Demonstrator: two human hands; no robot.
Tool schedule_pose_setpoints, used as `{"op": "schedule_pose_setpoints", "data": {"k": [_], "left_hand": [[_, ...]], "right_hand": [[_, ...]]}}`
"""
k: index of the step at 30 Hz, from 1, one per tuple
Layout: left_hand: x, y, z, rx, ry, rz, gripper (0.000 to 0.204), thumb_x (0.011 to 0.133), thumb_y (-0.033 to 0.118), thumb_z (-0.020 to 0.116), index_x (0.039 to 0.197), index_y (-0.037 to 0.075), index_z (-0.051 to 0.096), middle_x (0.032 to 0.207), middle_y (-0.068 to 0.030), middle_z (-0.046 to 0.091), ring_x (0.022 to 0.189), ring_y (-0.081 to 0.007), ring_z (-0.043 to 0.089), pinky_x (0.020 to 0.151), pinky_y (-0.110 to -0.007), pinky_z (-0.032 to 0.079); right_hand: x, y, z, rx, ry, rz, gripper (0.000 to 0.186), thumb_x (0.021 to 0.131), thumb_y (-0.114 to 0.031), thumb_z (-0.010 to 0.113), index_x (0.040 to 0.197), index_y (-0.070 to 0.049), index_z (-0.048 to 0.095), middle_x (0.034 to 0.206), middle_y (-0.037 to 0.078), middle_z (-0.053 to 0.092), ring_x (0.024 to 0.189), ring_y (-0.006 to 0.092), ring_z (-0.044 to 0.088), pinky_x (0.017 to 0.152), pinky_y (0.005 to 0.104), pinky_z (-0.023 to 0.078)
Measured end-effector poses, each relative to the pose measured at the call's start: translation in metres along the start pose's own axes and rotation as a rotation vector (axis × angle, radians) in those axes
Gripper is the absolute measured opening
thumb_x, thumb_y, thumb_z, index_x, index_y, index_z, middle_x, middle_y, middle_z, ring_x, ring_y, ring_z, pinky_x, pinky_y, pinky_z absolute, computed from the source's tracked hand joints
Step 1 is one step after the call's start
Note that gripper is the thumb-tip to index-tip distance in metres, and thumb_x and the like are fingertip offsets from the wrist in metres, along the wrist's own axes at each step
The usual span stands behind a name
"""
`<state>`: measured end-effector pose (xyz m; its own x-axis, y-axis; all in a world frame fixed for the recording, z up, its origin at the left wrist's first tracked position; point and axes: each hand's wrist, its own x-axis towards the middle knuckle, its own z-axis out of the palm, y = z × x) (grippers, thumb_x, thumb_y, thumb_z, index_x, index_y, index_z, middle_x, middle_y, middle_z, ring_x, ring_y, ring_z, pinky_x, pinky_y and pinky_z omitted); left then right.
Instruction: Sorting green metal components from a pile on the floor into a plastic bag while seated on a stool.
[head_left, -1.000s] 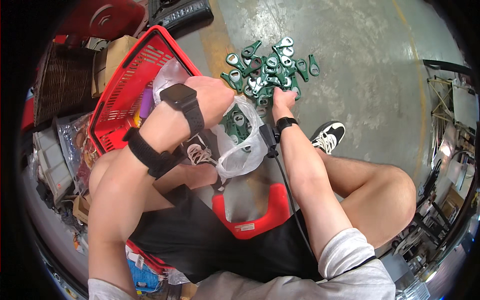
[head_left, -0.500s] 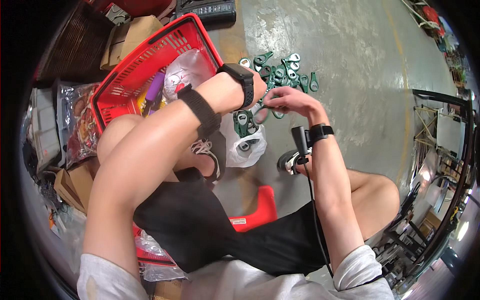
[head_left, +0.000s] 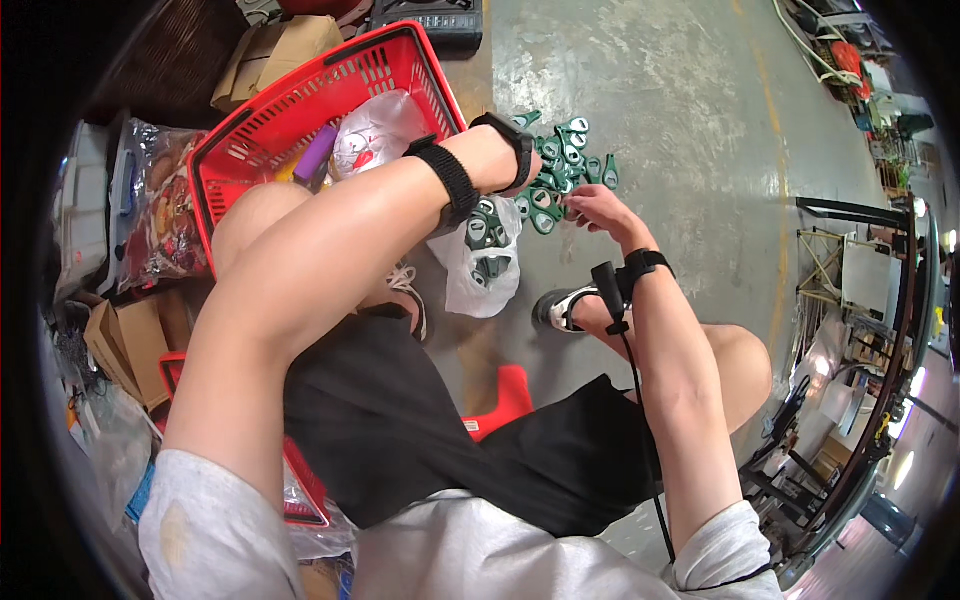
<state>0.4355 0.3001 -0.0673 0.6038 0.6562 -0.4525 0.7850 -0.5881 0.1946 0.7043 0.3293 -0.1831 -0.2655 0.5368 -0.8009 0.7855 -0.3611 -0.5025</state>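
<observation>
Several green teardrop-shaped pieces (head_left: 570,150), each with a pale round or oval centre, lie in a loose pile on the floor. My right hand (head_left: 604,208) is at the pile's near right edge, fingers bent and slightly apart. Its fingertips are close to a green piece (head_left: 544,212); whether they touch it I cannot tell. At the pile's left side is my left hand (head_left: 530,170), its fingers hidden behind the wrist and watch. Below that hand stands a white plastic bag (head_left: 462,291), its mouth open, with more green pieces (head_left: 487,232) inside.
On the left, a red shopping basket (head_left: 226,140) holds a purple object (head_left: 316,153) and a white plastic bag (head_left: 382,122). A black case (head_left: 430,22) lies beyond it. My shoe (head_left: 566,308) is right of the bag. A black-framed rack (head_left: 888,300) stands at right.
My right hand has moved from above the white bag to the pile's right edge; the blurred green piece by its fingers no longer shows there. The whole view has shifted slightly.
</observation>
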Motion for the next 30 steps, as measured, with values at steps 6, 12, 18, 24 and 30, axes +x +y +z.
{"op": "schedule_pose_setpoints", "data": {"k": [6, 12, 18, 24, 30], "left_hand": [[0.007, 0.007, 0.000, 0.043, -0.036, 0.011, 0.022, 0.076, 0.009, 0.069, 0.094, 0.002, 0.079, 0.089, -0.0213, 0.077, 0.086, -0.0384, 0.076, 0.074, -0.048, 0.060], [0.049, 0.022, -0.033, 0.154, 0.008, 0.121, 0.012, 0.074, 0.009, 0.071, 0.080, 0.001, 0.077, 0.076, -0.0200, 0.074, 0.076, -0.0364, 0.076, 0.067, -0.045, 0.061], [0.056, -0.006, -0.042, 0.155, -0.155, 0.106, 0.011, 0.075, 0.008, 0.071, 0.082, 0.001, 0.076, 0.077, -0.0204, 0.073, 0.078, -0.0378, 0.075, 0.068, -0.047, 0.060], [0.089, -0.001, -0.056, 0.086, -0.201, 0.121, 0.011, 0.076, 0.008, 0.071, 0.083, 0.001, 0.076, 0.078, -0.0208, 0.073, 0.079, -0.0391, 0.074, 0.069, -0.048, 0.059], [0.087, 0.000, -0.069, 0.010, -0.248, 0.070, 0.011, 0.077, 0.008, 0.071, 0.085, 0.001, 0.075, 0.080, -0.0213, 0.072, 0.080, -0.0405, 0.073, 0.070, -0.050, 0.058]], "right_hand": [[0.057, 0.050, 0.000, 0.095, 0.095, 0.081, 0.024, 0.098, -0.031, 0.066, 0.106, -0.009, 0.072, 0.088, 0.000, 0.070, 0.070, 0.0126, 0.064, 0.059, 0.0293, 0.046], [0.155, 0.146, -0.023, -0.303, 0.416, 0.094, 0.032, 0.090, -0.028, 0.065, 0.109, -0.006, 0.077, 0.090, 0.011, 0.077, 0.069, 0.0225, 0.074, 0.061, 0.0398, 0.059], [0.170, 0.128, 0.044, -0.003, 0.474, 0.129, 0.043, 0.087, -0.033, 0.067, 0.118, -0.004, 0.072, 0.121, 0.027, 0.073, 0.118, 0.0423, 0.068, 0.103, 0.0500, 0.053], [0.154, 0.099, 0.032, 0.138, 0.573, 0.406, 0.067, 0.085, -0.048, 0.082, 0.132, -0.005, 0.062, 0.128, 0.020, 0.073, 0.121, 0.0365, 0.069, 0.101, 0.0470, 0.056], [0.137, 0.064, 0.030, 0.123, 0.607, 0.404, 0.079, 0.078, -0.052, 0.085, 0.135, -0.003, 0.058, 0.127, 0.023, 0.072, 0.119, 0.0386, 0.070, 0.101, 0.0488, 0.056]]}}
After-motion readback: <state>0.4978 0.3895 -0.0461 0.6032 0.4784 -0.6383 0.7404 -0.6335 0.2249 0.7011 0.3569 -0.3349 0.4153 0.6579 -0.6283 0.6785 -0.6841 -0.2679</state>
